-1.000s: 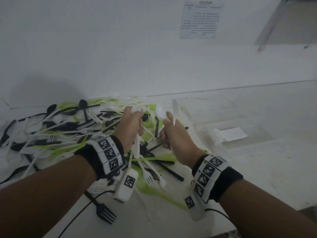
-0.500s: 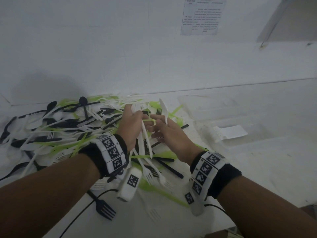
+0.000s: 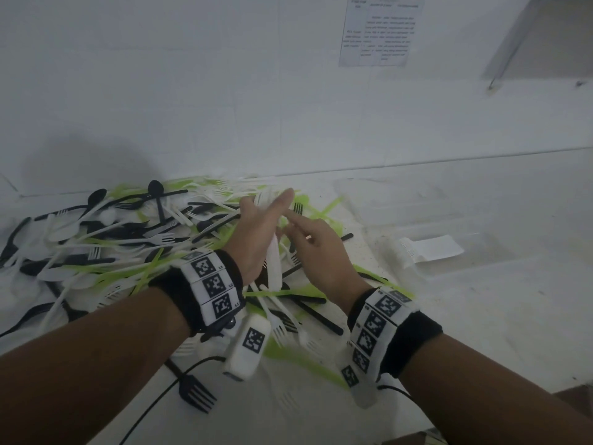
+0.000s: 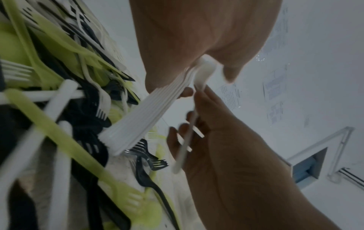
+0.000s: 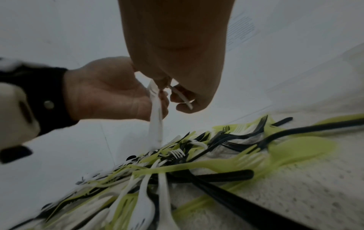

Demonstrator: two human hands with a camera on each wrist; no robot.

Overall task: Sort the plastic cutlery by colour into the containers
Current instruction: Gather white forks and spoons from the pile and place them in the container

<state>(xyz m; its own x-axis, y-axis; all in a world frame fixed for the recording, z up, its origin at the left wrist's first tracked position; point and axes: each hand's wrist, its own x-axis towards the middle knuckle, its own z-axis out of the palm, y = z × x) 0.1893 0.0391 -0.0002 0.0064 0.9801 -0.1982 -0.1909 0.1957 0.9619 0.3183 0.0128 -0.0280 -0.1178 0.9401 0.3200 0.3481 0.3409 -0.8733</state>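
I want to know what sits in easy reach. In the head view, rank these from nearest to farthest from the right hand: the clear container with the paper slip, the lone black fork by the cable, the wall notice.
From the right hand:
1. Clear container, just to its right.
2. Lone black fork, below left, near the table's front.
3. Wall notice, high on the wall behind.

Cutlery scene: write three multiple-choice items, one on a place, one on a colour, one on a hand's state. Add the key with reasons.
1. Where does the clear container stand relative to the cutlery pile?
A. To its right
B. To its left
C. On top of it

2. What colour is the stack of cutlery in the left hand?
A. Black
B. White
C. Green

3. What is the right hand doing?
A. Resting flat on the table
B. Gripping a black fork
C. Holding a white piece

Key: 1 A, the head view shows it right of the pile. 2 B, the left wrist view shows white handles. 3 C, its fingers curl round a thin white handle.
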